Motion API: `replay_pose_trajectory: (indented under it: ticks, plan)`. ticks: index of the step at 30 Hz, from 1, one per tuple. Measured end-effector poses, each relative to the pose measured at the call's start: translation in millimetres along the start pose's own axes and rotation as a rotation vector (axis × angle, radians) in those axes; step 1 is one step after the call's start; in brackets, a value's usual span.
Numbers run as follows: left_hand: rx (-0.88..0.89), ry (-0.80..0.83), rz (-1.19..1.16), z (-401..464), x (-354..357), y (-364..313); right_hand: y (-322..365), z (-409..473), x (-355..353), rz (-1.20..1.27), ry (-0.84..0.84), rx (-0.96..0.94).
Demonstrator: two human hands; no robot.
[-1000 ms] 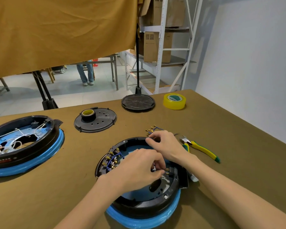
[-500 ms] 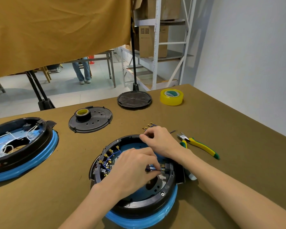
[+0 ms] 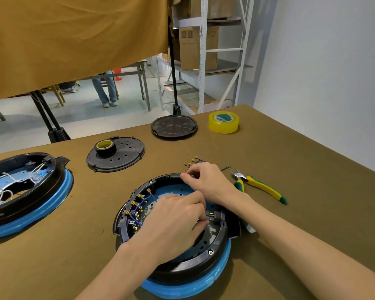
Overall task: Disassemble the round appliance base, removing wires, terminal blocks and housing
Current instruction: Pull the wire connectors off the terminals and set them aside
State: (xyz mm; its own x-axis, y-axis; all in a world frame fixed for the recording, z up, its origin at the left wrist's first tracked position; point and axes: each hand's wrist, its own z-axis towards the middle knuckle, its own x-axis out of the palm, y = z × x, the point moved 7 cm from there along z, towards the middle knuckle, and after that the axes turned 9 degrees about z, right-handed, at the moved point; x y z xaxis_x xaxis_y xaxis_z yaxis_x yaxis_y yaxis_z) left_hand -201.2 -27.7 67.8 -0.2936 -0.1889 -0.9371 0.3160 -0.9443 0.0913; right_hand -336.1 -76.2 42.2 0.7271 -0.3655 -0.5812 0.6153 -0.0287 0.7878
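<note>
Head: round base (image 3: 212, 252) holds blue wires (image 3: 139, 211).

Two bare forearms, no sleeves in view, left hand (image 3: 173, 221), right hand (image 3: 210, 182), no gloves, rings, or watch, short trimmed nails

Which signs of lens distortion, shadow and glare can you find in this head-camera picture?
Head view: the shelf posts lean and the table edge slants, typical wide-angle stretch; soft shadows lie under the tape roll and pliers; a pale sheen shows on the blue base rim; nothing looks badly blurred.
</note>
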Motion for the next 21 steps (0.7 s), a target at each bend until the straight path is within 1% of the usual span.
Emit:
replay_pose_trajectory:
  ticks: [6, 9, 12, 15, 17, 21]
  plan:
    - [0.049, -0.021, 0.028, -1.6, 0.3, -0.6, 0.5, 0.5, 0.2, -0.001, 0.001, 0.003]
    - [0.076, 0.021, -0.007, -3.8, 2.9, 4.8, 0.2, 0.3, 0.1, 0.003, -0.004, 0.0]
    - [0.056, 0.033, -0.05, -8.1, 2.9, 11.1, 0.3, 1.1, 0.1, 0.01, 0.003, 0.008]
    - [0.07, -0.058, 0.005, -8.0, -3.5, 8.7, -0.7, 0.7, -0.6, 0.023, 0.013, 0.027]
    - [0.118, -0.089, 0.047, -6.2, -6.4, 3.6, -0.5, 0.9, -0.4, 0.01, 0.009, 0.024]
    - [0.194, -0.062, 0.13, -4.7, -3.7, -3.7, -1.7, 1.5, 0.2, -0.002, -0.004, 0.025]
